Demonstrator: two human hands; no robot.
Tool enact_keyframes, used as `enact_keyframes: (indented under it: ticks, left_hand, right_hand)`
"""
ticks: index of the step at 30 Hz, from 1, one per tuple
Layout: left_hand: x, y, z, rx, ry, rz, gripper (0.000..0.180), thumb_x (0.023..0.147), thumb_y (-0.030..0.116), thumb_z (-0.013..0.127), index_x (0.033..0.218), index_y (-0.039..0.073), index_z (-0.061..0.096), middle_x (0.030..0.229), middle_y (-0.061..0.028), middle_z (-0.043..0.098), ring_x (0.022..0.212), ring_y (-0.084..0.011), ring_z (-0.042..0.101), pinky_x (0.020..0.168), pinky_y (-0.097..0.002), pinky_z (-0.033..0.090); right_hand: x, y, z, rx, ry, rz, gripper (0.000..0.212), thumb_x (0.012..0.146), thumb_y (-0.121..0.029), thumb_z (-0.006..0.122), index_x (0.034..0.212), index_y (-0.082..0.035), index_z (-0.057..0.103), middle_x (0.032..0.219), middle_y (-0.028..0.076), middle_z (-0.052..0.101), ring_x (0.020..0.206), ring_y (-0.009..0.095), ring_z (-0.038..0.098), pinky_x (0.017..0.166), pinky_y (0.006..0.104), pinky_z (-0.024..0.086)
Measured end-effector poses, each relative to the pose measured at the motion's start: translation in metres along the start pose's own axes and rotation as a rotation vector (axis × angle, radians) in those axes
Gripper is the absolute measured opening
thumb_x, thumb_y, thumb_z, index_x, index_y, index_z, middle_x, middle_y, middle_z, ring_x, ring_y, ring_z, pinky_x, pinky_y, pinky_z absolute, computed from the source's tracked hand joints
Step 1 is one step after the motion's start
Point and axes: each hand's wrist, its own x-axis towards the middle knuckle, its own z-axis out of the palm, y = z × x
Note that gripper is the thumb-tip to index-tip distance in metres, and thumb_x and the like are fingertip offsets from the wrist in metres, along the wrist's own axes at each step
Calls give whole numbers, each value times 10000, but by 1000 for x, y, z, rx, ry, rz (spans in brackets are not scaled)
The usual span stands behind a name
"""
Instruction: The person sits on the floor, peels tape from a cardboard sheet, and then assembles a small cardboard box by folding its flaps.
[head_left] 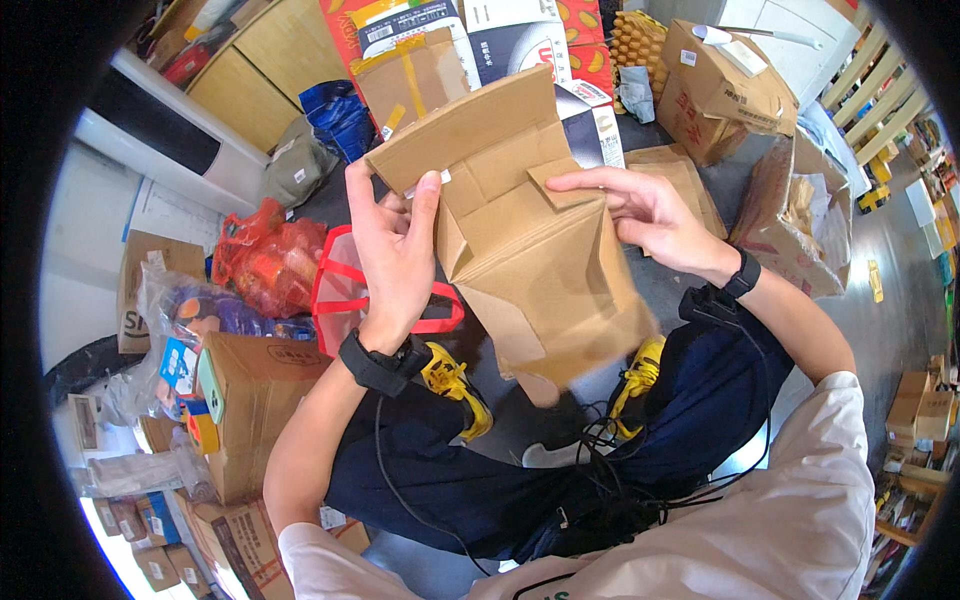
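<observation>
A brown cardboard box [545,285], partly unfolded, is held up in front of me above my shoes. Its wide lid panel [480,130] stands up at the far side, and a loose flap hangs at the near end. My left hand [393,235] grips the left edge of the lid, thumb on the inner face and fingers behind it. With my right hand [640,212] I pinch a small side flap [562,188] on the right, the index finger lying along its top. Both wrists wear black straps.
Flattened printed cartons [515,45] stand ahead. To the left lie a red net bag [268,262], a red-trimmed bag [340,290] and a brown carton [262,390]. On the right are a closed carton [725,85] and an open one [790,215]. A cable [385,470] runs down from my left wrist.
</observation>
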Motion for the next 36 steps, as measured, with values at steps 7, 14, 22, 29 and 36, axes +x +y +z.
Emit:
enact_keyframes:
  ticks: [7, 14, 22, 29, 36]
  left_hand:
    - [-1, 4, -7, 44, -29, -28, 341, 989, 66, 542, 1263, 21, 345, 1114, -128, 606, 1018, -138, 592, 855, -271, 493]
    - [-11, 6, -13, 251, -117, -55, 400, 950, -30, 522, 1303, 13, 338, 1164, -102, 587, 1008, -124, 589, 859, -258, 485]
    - [-16, 3, -4, 134, -219, -42, 502, 944, -61, 496, 1403, 13, 308, 1294, -116, 520, 1187, -150, 522, 988, -282, 439]
    - [-19, 10, 6, -184, -217, -325, 431, 983, 53, 514, 1373, -27, 348, 1258, -111, 557, 1124, -146, 557, 982, -293, 439]
    - [-11, -8, 0, -240, -123, -358, 324, 1015, 139, 472, 1289, -32, 475, 1220, -101, 595, 1095, -128, 565, 955, -276, 446]
  right_hand:
    - [2, 7, 0, -229, -27, -40, 461, 895, 58, 553, 1352, 7, 508, 1334, 111, 568, 1195, 176, 563, 1036, 327, 441]
    - [4, 22, -5, 27, 193, -35, 301, 953, -187, 631, 1175, 17, 625, 1038, 51, 666, 943, 115, 614, 818, 279, 526]
    - [4, 27, -12, -314, 319, -324, 428, 956, -347, 605, 1135, 38, 661, 1272, 111, 554, 1224, 176, 470, 1013, 350, 410]
    - [1, 27, -27, -103, 345, -93, 348, 938, -244, 649, 1154, 30, 660, 1086, 54, 687, 996, 92, 574, 913, 269, 451]
    - [-1, 20, -14, -462, 177, -124, 174, 849, -82, 699, 987, 23, 697, 987, 107, 713, 943, 194, 652, 875, 304, 487]
